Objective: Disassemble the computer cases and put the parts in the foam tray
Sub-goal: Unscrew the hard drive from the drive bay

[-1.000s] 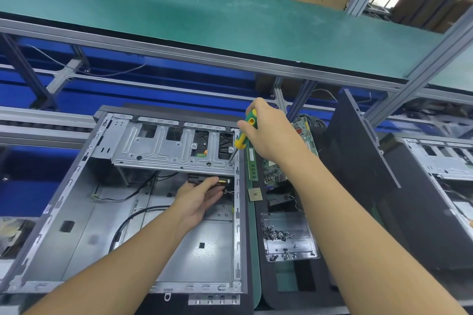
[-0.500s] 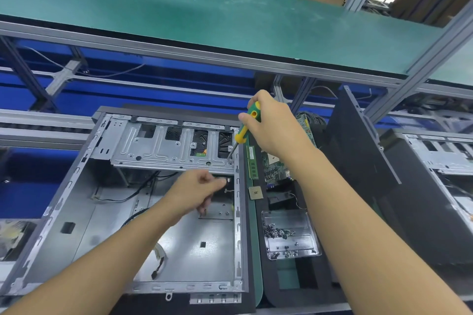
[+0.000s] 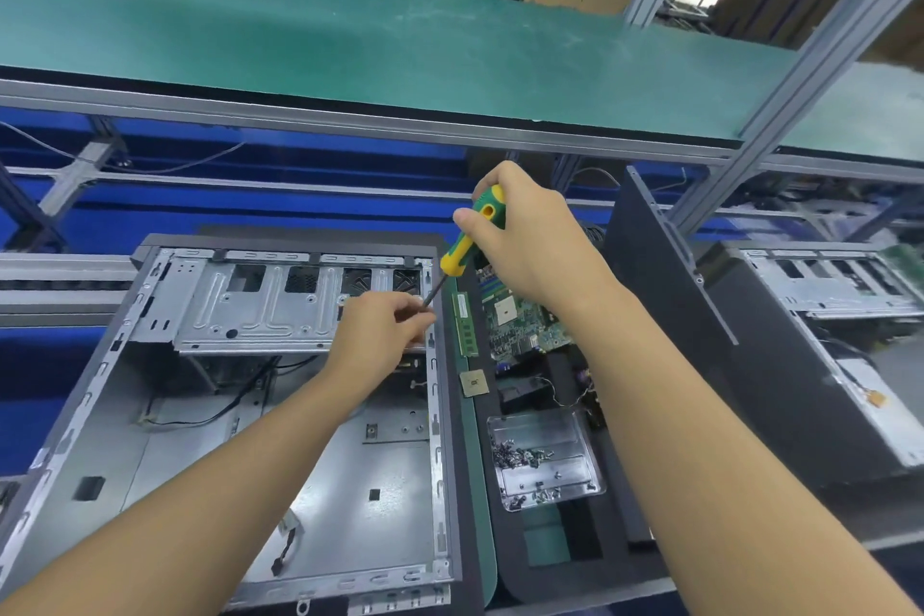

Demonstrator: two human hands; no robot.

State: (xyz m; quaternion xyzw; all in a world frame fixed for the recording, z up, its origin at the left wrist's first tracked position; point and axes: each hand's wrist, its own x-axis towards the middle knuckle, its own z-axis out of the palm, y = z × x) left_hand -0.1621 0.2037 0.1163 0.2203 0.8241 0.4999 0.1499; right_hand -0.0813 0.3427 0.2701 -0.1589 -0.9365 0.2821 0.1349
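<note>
1. Two hands meet over the far right corner of the open case (image 3: 100, 365), which lies flat at the near left of the desk (image 3: 487, 565)
2. The right hand (image 3: 530, 240) grips the green-and-yellow screwdriver (image 3: 462, 248) by its handle; the shaft slants down and left to the case's right rim, beside the drive cage (image 3: 260, 310)
3. The left hand (image 3: 380, 325) has its fingers curled, with thumb and fingertips pinched together at the shaft's tip; whether a screw sits between them is too small to tell
4. The foam tray (image 3: 507, 560) lies just right of the case and holds a board (image 3: 520, 320) at its far end, a RAM stick (image 3: 464, 323) along its left edge, a CPU (image 3: 474, 384) nearer, and a clear dish (image 3: 542, 458) of screws
5. A dark panel (image 3: 665, 315) leans right of the tray, and a second case (image 3: 825, 315) lies toward the desk's right edge
</note>
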